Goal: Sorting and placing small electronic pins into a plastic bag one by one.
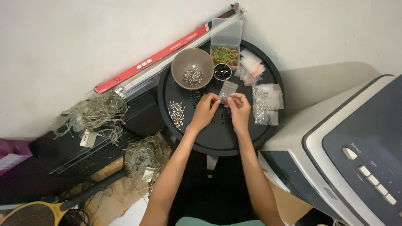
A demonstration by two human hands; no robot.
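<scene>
While both hands meet over the middle of the round black table (217,142), the left hand (205,111) and right hand (239,109) pinch a small clear bag (226,91) between narrowed fingertips, apparently with small metal parts at its mouth. Filled bags (266,104) lie stacked to the right, which suggests part of the packing is done. Loose metal parts remain in the brown bowl (192,67) at the far side and in a row (176,112) to the left, so a fair share appears left.
</scene>
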